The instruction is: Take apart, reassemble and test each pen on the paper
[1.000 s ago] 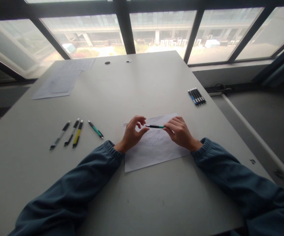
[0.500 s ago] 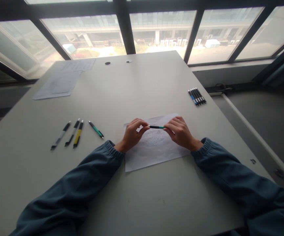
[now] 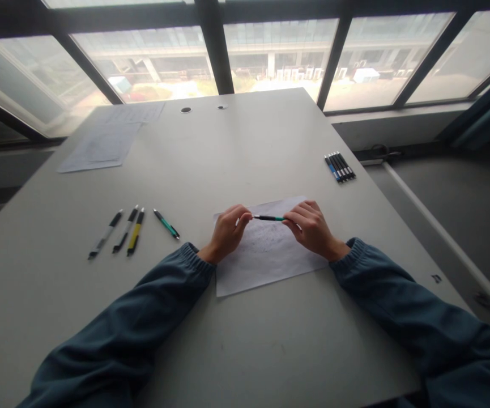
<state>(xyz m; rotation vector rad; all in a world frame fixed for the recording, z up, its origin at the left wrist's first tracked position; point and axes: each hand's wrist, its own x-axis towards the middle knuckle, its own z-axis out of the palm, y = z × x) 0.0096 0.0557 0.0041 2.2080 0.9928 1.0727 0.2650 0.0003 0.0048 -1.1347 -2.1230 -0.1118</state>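
A thin green and black pen (image 3: 269, 218) lies level between both hands, just above a white sheet of paper (image 3: 265, 258) with faint pencil marks. My left hand (image 3: 226, 233) pinches the pen's left tip with curled fingers. My right hand (image 3: 310, 228) grips the pen's right end, fingers closed around it. Both wrists rest near the sheet on the grey table (image 3: 211, 158).
Several pens lie in a row at the left: a white-black pen (image 3: 105, 234), a black pen (image 3: 124, 229), a yellow pen (image 3: 135, 232) and a green pen (image 3: 166, 224). A bundle of dark pens (image 3: 340, 166) sits at the right edge. Printed sheets (image 3: 104, 141) lie at the far left.
My left hand's fingers, spread open beside the pen's tip a second ago, have closed onto that tip. The right hand and the pen have hardly moved.
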